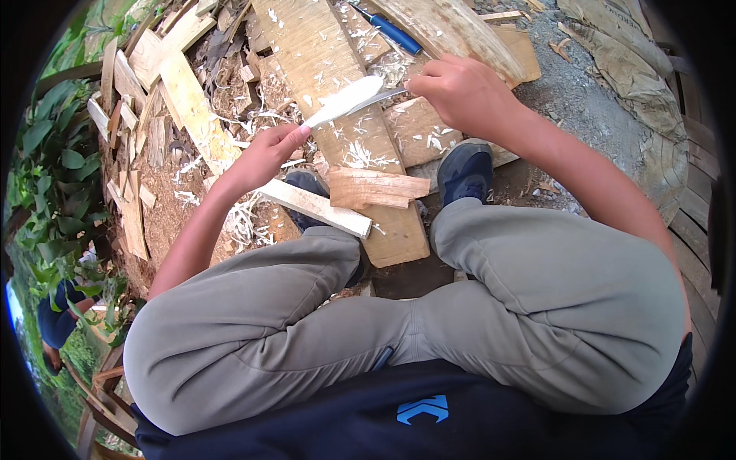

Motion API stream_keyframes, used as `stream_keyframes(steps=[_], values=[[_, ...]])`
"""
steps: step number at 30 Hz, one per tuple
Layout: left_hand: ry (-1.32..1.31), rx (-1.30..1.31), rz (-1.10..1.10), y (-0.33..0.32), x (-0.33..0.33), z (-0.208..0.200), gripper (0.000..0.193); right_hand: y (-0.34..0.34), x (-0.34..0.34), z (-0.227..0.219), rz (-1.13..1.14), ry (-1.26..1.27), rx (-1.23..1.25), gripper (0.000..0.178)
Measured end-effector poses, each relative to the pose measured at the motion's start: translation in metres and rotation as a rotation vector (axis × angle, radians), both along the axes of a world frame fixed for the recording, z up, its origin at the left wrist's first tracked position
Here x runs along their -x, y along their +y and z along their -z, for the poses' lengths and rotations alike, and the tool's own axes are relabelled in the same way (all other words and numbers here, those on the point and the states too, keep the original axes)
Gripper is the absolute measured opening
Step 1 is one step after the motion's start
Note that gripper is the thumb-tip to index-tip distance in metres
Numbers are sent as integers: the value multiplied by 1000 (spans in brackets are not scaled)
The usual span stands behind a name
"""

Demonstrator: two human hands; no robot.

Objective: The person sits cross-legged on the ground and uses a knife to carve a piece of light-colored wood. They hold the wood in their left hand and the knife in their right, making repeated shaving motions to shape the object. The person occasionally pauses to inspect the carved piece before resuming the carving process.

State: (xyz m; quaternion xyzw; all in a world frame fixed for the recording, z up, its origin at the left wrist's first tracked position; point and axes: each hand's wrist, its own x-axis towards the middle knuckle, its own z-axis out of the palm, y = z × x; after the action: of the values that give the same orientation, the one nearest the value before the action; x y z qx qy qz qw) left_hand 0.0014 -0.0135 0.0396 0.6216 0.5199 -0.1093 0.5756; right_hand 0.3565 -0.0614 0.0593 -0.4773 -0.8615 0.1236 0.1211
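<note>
Blade [382, 97]: right hand [454, 86] | stick [345, 100]: left hand [268, 152] | plank [322, 65] edge below; shoes [465, 172] apart

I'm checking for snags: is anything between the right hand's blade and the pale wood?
Nothing visible is: the blade in the right hand lies alongside the pale wood in the left hand. The blue-handled tool lies beyond.

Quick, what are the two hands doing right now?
Left hand: closed on one end of a pale carved wood piece.
Right hand: closed, holding a knife.
</note>
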Motion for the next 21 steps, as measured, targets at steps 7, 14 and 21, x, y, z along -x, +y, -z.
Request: stream_keyframes(steps=[7,14,21], values=[[15,-69,125,-7,5,2,71,10,-5,-12,67,66,66,15],[119,-98,156,-7,17,16,72,19,-12,-16,7,-33,219,14],[95,-144,284,-30,21,31,78,6,-12,-30,-54,-15,409,15]])
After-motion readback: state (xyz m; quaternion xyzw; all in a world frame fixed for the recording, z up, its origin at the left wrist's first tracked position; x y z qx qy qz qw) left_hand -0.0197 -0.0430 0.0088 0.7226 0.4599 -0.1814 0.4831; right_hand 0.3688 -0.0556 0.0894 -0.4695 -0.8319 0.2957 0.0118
